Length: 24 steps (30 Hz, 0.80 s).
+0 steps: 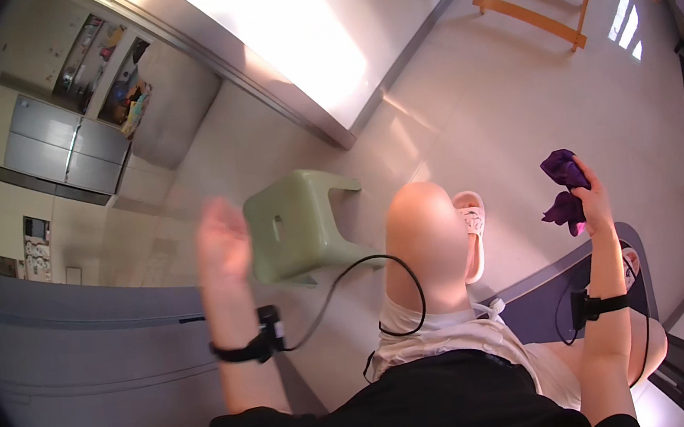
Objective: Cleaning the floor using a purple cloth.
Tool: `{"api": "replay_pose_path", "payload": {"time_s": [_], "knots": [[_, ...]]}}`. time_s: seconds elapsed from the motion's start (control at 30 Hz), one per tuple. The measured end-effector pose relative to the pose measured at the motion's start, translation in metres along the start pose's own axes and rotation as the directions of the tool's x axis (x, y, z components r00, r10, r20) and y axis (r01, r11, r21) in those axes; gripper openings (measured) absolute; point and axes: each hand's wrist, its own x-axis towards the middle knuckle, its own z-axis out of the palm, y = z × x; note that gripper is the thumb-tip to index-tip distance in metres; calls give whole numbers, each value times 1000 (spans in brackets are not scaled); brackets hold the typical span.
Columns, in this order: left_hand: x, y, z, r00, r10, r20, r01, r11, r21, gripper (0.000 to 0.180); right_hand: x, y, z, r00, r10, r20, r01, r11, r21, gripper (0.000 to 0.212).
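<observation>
My right hand (pixel 595 202) is closed on a crumpled, shiny purple cloth (pixel 564 171), held out over the floor to the right of my knees. Part of the cloth sticks out above the fingers and another part hangs beside them; its full shape is hidden in the folds. My left hand (pixel 224 237) is raised at the left, smeared by motion, so its fingers do not show clearly. Nothing can be made out in it. Nearest to it is a pale green plastic stool (pixel 295 224), just to its right.
Black straps with cables circle both forearms, one cable (pixel 409 269) looping across my knee. A pink slipper (pixel 472 221) is on my foot. A wooden folding table (pixel 541 15) stands at the far right. A white wall (pixel 309 43) ends in a corner ahead. Grey cabinets (pixel 48 141) show far left.
</observation>
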Motion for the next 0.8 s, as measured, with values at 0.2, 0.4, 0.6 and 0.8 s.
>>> {"api": "replay_pose_path", "payload": {"time_s": [0.2, 0.4, 0.6, 0.8], "knots": [[96, -176, -119, 891, 159, -426, 253, 604, 756, 74, -13, -23, 15, 1000, 1, -18, 0, 999, 34, 70], [123, -189, -152, 930, 21, -366, 367, -94, 926, 92, -33, -63, 4, 998, 62, -33, -57, 991, 120, 67], [124, -155, -146, 926, -193, -325, 374, 355, 857, 65, -51, -86, -8, 995, 98, 26, -101, 939, 329, 62], [118, -163, -56, 931, -256, -259, 335, 324, 885, 59, -66, -82, -25, 994, 102, -41, -83, 939, 332, 62]]}}
